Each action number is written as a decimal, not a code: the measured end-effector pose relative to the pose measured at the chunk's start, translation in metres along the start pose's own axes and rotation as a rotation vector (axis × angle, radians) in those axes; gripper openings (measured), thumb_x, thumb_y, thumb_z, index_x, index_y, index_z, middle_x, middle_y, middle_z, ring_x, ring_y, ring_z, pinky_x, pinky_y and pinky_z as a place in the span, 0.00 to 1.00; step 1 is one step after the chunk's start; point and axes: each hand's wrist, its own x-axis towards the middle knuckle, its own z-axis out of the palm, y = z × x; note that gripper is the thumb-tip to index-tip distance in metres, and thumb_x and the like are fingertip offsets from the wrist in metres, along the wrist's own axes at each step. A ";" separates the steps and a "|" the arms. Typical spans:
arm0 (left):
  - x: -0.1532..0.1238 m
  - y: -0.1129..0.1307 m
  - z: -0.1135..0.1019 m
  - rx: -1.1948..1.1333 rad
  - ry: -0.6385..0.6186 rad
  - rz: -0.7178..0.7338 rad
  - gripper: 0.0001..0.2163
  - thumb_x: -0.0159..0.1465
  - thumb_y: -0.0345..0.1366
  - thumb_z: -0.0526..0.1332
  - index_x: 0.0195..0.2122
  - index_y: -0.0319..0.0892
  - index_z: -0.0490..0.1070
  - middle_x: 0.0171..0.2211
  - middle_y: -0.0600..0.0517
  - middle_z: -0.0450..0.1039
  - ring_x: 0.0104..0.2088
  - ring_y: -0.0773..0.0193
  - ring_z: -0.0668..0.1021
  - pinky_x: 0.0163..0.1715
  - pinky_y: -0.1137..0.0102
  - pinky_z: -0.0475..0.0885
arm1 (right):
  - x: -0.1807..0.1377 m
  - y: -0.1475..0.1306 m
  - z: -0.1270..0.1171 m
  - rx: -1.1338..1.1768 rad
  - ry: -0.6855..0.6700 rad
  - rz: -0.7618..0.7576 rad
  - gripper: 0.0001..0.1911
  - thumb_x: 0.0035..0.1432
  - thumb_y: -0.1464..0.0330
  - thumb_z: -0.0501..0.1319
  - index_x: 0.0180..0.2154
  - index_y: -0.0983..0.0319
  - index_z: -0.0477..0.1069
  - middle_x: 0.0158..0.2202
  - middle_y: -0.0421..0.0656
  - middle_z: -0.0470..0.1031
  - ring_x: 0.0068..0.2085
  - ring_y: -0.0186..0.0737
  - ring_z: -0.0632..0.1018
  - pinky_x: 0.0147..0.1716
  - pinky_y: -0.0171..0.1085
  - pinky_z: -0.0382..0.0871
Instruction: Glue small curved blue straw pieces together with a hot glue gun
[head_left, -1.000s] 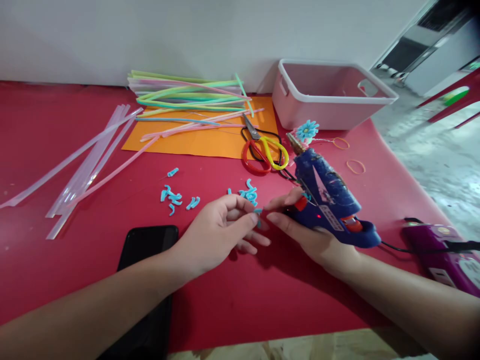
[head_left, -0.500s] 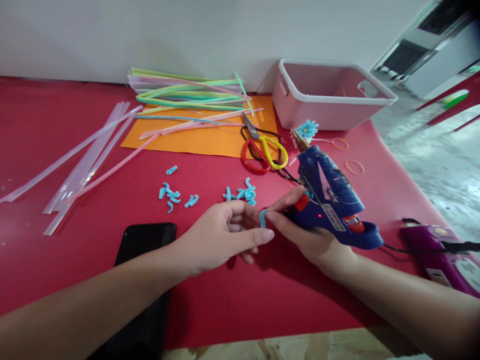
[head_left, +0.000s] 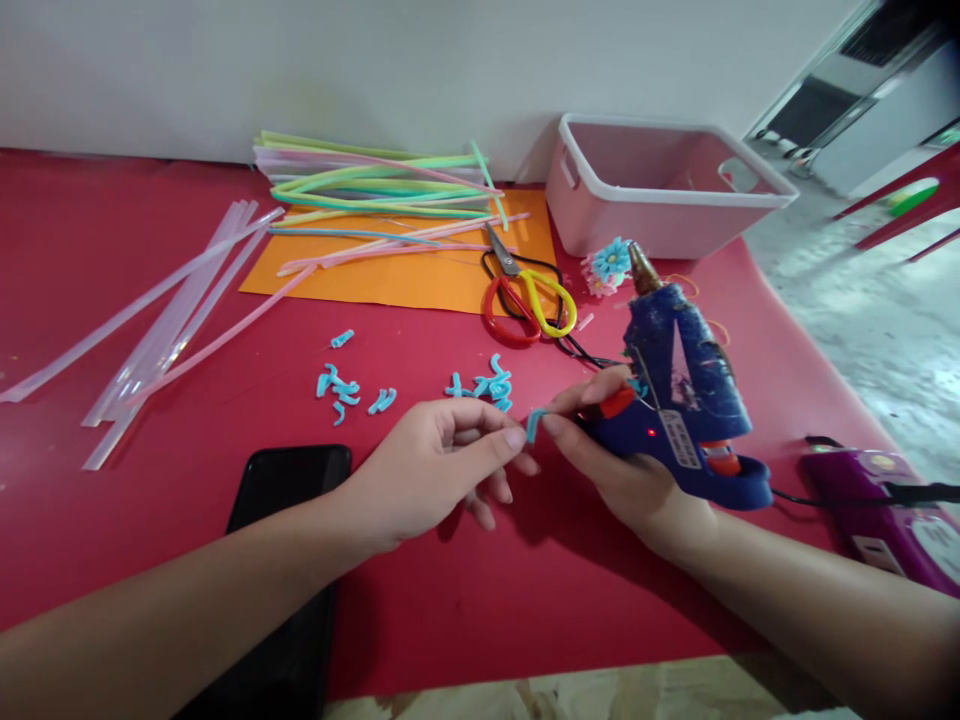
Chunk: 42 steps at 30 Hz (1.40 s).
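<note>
Right fingers (head_left: 574,446) pinch the blue piece (head_left: 535,424); left fingers (head_left: 489,454), grip unclear; probably light, soft, bendable; best held by an end.

Fuzzy strip (head_left: 535,424), scuffed plastic glue gun (head_left: 684,375), smooth plastic bin (head_left: 652,220), matt paper sheet (head_left: 375,286)

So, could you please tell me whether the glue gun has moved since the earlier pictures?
Yes, the glue gun has shifted right, away from the scissors.

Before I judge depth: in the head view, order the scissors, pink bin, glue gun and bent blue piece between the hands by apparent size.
Pink bin
Glue gun, nearer the camera, partly hidden
Scissors
Bent blue piece
</note>
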 end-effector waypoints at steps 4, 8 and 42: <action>0.000 0.001 0.000 0.043 -0.016 -0.063 0.08 0.65 0.35 0.64 0.31 0.37 0.73 0.18 0.56 0.73 0.15 0.73 0.74 0.15 0.81 0.70 | 0.001 0.000 -0.002 -0.050 -0.024 0.005 0.13 0.56 0.73 0.67 0.36 0.54 0.64 0.30 0.32 0.76 0.31 0.33 0.79 0.37 0.36 0.78; 0.001 0.000 0.000 0.067 0.040 -0.051 0.07 0.64 0.36 0.64 0.33 0.38 0.72 0.18 0.57 0.72 0.15 0.73 0.73 0.14 0.80 0.68 | 0.002 -0.001 -0.005 -0.124 -0.065 0.010 0.13 0.55 0.69 0.69 0.35 0.54 0.64 0.29 0.34 0.75 0.30 0.35 0.78 0.36 0.39 0.78; -0.001 0.011 -0.011 -0.518 0.020 -0.022 0.06 0.59 0.32 0.67 0.28 0.37 0.73 0.22 0.55 0.66 0.18 0.77 0.63 0.13 0.84 0.56 | 0.001 0.000 -0.035 -0.378 -0.308 -0.071 0.13 0.54 0.75 0.66 0.38 0.54 0.67 0.25 0.35 0.72 0.21 0.34 0.69 0.21 0.35 0.64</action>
